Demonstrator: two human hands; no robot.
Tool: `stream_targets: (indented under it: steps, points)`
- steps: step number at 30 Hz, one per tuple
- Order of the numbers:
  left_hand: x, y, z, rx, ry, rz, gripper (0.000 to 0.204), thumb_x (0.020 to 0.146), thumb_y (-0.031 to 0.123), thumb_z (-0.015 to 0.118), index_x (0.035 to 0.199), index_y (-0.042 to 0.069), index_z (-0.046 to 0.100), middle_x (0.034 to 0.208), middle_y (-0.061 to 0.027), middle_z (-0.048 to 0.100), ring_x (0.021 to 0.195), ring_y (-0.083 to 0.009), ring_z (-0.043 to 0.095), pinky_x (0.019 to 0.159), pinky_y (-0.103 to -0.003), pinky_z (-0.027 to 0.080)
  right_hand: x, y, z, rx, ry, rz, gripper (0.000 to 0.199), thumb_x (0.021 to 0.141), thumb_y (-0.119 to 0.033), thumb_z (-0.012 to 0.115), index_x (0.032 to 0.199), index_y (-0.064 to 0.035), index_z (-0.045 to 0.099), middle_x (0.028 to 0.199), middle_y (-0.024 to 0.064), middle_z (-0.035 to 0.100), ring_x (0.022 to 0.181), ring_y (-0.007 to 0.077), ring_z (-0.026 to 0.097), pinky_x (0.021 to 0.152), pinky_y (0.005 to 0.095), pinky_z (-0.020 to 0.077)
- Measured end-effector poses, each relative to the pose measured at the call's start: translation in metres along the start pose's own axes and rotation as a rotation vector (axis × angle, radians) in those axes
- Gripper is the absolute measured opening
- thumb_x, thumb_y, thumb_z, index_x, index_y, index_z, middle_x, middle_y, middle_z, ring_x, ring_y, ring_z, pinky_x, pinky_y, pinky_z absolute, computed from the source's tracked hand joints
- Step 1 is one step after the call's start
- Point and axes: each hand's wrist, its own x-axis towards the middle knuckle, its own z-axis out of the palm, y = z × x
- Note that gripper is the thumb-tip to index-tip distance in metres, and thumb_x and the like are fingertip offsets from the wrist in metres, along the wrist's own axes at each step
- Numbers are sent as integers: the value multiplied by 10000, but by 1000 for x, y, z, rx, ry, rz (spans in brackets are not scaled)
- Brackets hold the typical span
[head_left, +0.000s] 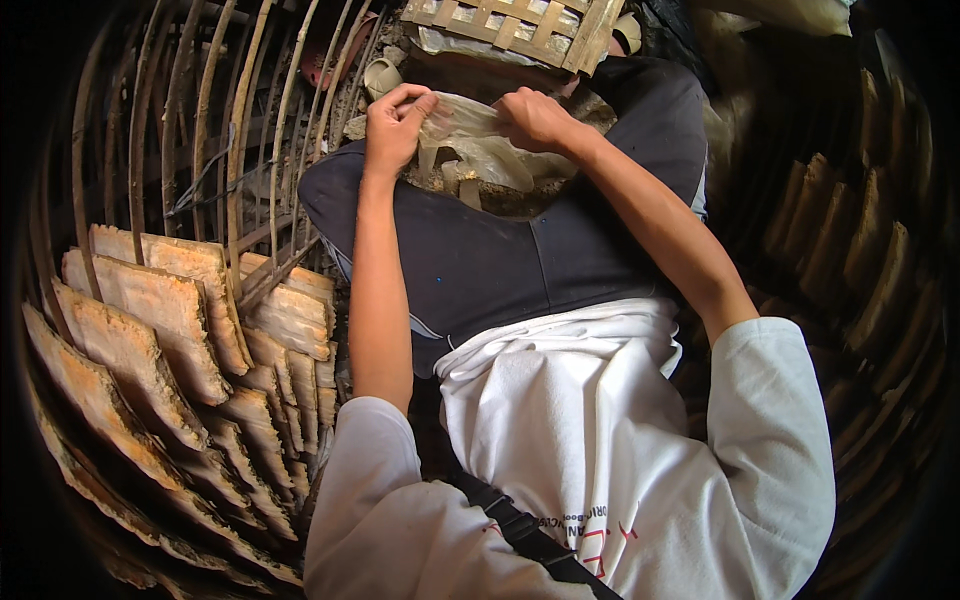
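Between my knees I stretch a thin, translucent plastic sheet [515, 172] with both hands. My left hand [395, 128] pinches one edge of it between thumb and fingers. My right hand [540, 122] is closed in a fist around the other side, and its fingertips are hidden. The sheet sags below the hands, above pale flat strips [450, 175] and brownish material that I cannot make out.
A woven slatted basket [510, 28] lined with plastic stands just beyond my hands. Thin upright poles [207, 110] form a rack on the left, above stacked rough-edged slabs [150, 310]. More slabs [835, 225] lean in the shade on the right.
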Motion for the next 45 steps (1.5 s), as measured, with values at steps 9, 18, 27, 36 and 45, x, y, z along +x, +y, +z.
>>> stream_targets:
  steps: [9, 18, 27, 36, 45]
  points:
    - [2, -4, -9, -40, 122, 122, 171, 968, 126, 686, 1031, -33, 679, 826, -84, 734, 728, -114, 688, 665, -255, 551, 2, -2, -3, -27, 66, -51, 137, 790, -70, 665, 901, 9, 681, 831, 233, 678, 834, 447, 647, 700, 496, 522]
    - [3, 48, -12, -94, 98, 75, 172, 940, 110, 718, 1023, -40, 695, 830, -85, 737, 708, -109, 689, 610, -246, 563, 5, -5, -10, 114, 48, -106, 177, 814, -134, 676, 893, 24, 682, 823, 257, 655, 822, 453, 636, 713, 487, 517]
    - [-1, 118, -41, -53, 319, 231, 182, 936, 115, 722, 1017, -45, 694, 833, -124, 735, 712, -150, 705, 592, -282, 595, -2, 27, 3, -148, -85, 41, 166, 788, -113, 659, 884, 18, 699, 852, 252, 687, 849, 446, 668, 755, 499, 544]
    - [-13, 156, -45, 103, 284, 165, 212, 930, 134, 737, 1047, -37, 693, 897, -99, 725, 767, -131, 684, 645, -278, 574, 5, -12, -24, 133, -59, -10, 209, 860, -238, 692, 957, -54, 717, 927, 197, 715, 884, 402, 692, 816, 479, 549]
    - [-4, 178, -53, 7, 504, 319, 234, 902, 129, 771, 1014, -56, 680, 936, -150, 726, 836, -168, 695, 734, -303, 586, -6, 24, 2, -68, 10, -35, 189, 838, -168, 654, 961, -41, 721, 854, 215, 701, 824, 427, 670, 725, 506, 546]
